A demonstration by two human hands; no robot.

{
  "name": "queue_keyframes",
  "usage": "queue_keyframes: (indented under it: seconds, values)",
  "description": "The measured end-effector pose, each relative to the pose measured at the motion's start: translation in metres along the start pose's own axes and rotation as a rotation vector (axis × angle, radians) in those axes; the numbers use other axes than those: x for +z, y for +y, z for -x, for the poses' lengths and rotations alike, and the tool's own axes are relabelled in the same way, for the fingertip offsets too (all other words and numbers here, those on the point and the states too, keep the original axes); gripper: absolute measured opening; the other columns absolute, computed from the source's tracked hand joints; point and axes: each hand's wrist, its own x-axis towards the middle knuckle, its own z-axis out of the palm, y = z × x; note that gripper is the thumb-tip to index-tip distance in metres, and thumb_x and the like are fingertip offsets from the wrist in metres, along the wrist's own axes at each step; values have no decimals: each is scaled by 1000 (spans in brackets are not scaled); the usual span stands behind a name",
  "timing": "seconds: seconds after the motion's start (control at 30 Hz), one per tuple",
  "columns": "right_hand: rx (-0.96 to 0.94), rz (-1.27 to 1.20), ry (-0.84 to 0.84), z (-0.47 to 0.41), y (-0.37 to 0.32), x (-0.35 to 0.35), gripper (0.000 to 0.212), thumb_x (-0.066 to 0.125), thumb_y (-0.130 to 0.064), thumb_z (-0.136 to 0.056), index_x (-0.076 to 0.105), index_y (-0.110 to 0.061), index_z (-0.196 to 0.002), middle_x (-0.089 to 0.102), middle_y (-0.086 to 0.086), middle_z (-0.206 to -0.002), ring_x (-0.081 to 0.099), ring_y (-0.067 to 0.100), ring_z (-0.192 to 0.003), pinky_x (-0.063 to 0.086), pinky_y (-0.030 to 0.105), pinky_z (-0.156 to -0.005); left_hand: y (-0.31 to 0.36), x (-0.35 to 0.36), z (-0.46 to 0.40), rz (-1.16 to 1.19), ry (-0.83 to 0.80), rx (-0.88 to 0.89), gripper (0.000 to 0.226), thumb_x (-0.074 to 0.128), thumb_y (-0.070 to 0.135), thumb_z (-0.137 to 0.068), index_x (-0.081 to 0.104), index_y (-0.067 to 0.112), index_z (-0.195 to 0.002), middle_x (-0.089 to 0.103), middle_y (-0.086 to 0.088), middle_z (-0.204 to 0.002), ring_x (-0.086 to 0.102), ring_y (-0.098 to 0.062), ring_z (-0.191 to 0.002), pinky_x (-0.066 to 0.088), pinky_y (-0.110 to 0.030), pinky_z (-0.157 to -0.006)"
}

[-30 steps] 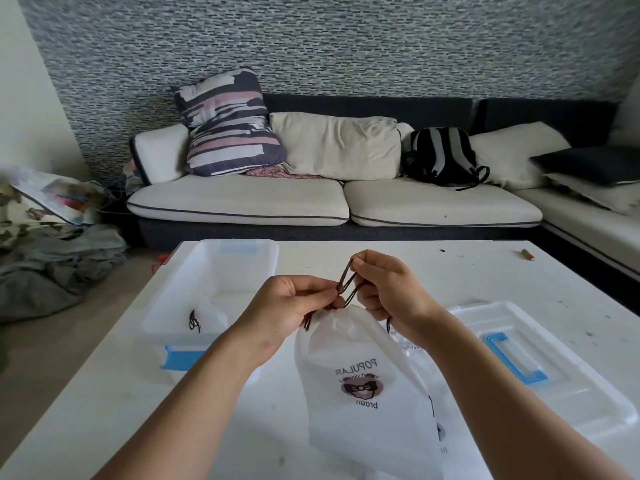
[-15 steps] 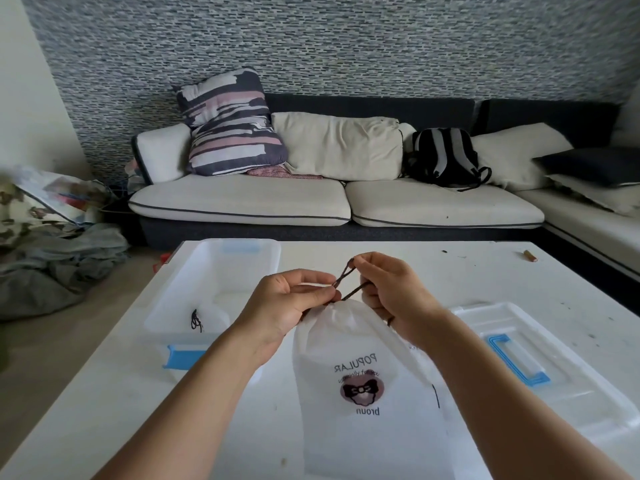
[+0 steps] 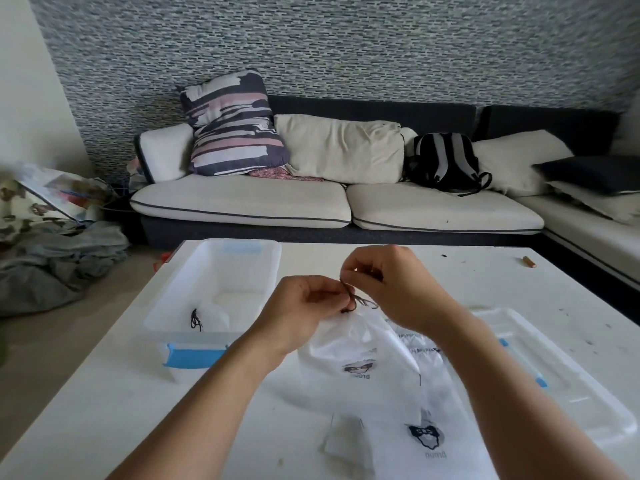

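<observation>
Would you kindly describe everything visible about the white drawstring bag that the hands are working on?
The white drawstring bag looks like thin, crinkled non-woven fabric, with a small dark printed logo and lettering. Its mouth is gathered by a dark drawstring, which the left hand and right hand both pinch. Its body slumps onto the white table.

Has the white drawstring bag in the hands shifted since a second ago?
Yes. The white drawstring bag has drawn up toward the far side of the table: its lower end no longer covers the second bag near the lid.
</observation>
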Motion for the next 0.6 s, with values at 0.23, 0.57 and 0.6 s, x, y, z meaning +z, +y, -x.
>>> queue_keyframes:
  seconds: [0.23, 0.57, 0.6]
  values:
    - [-5, -154, 88, 0, 5, 13, 17, 73, -13, -86, 77, -24, -73, 70, -1, -66, 50, 5, -52, 36, 14, -54, 1, -1, 2, 79, -75, -58, 11, 68, 8, -91, 76, 7, -83, 75, -4, -83, 70, -13, -81, 52, -21, -80]
    - [195, -144, 130, 1, 19, -5, 13, 74, -20, -89, 79, -14, -79, 54, -15, -46, 41, 3, -40, 32, 10, -46, 2, -4, -5, 296, 247, -115, 15, 64, 8, -93, 75, 1, -86, 70, -6, -78, 61, -16, -68, 49, -23, -67]
    - [207, -135, 125, 2, 20, -8, 13, 75, -22, -89, 79, -15, -77, 55, -12, -49, 39, 3, -42, 32, 11, -46, 3, -6, -6, 339, 279, -113, 16, 61, 7, -94, 74, 1, -88, 69, -5, -77, 61, -14, -65, 49, -20, -62]
